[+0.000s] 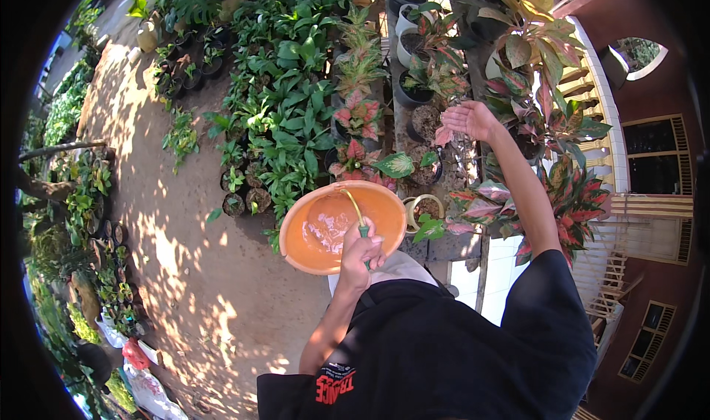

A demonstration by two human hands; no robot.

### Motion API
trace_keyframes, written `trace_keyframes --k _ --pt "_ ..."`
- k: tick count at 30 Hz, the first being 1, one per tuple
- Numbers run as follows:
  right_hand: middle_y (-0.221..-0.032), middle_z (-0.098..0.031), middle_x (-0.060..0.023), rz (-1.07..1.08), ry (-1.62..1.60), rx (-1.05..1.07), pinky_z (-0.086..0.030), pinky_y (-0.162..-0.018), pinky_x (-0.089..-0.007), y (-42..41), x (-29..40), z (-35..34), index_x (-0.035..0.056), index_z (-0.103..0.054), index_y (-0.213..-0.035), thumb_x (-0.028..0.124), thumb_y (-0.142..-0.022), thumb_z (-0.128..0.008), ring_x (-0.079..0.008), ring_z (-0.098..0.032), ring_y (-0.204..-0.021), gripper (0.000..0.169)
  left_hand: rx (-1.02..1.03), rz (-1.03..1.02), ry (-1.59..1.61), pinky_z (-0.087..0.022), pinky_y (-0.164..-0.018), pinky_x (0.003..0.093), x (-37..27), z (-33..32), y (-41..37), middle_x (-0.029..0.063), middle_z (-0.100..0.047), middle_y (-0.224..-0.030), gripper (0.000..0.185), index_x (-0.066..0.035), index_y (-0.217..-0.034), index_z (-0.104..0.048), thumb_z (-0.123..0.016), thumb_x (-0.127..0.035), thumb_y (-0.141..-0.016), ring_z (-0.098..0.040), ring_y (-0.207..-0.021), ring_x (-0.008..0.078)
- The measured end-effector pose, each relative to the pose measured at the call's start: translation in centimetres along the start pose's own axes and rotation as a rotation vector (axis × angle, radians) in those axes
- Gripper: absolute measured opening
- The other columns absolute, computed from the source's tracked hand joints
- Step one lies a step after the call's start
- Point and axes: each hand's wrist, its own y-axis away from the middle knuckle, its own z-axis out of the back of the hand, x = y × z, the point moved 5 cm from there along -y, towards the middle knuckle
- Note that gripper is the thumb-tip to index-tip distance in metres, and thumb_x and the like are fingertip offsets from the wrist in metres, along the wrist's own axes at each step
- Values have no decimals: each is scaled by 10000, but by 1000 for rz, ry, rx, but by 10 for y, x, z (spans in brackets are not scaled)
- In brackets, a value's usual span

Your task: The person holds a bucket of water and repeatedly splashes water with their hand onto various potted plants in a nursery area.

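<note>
My left hand (pixel 361 249) is closed around the green handle (pixel 364 232) of a thin implement, whose curved yellowish end (pixel 352 206) reaches over an orange plastic basin (pixel 295 220). Rippled, glinting water (pixel 327 234) lies in the basin. The basin is just in front of my body; what supports it is hidden. My right hand (pixel 471 120) is stretched out above the potted plants, fingers extended and nothing visible in it. Close by its fingertips are a pink leaf (pixel 444 136) and a soil-filled pot (pixel 426 121).
Dense green potted plants (pixel 299 109) and red-leaved aglaonemas (pixel 358 114) stand ahead. White pots (pixel 407 45) line a wooden bench. Large variegated plants (pixel 571 203) grow beside a balustrade (pixel 588 92) at right. Sun-dappled bare ground (pixel 183 242) stretches left, bordered by more pots (pixel 116 237).
</note>
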Motion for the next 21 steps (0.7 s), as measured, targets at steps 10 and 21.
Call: trace_keyframes --k 10,21 --pt "-1427 -431 -205 305 72 -293 -333 -1091 -440 -31 43 70 -60 -331 -1405 362 -990 -338 -314 -446 -1294 591 -52 -10 30 -348 -425 235 -3 11 7 -62 -295 -514 111 -113 -827 -384 -480 -168 -815 -290 -386 64" --pt "-1006 -663 -90 422 387 226 -505 -836 -310 99 -33 -95 -14 -558 -1204 306 -1006 -404 -161 -642 -876 406 9 40 101 -350 -448 235 1 -3 3 -49 -310 -532 155 -118 -817 -382 -533 -149 -806 -302 -404 68"
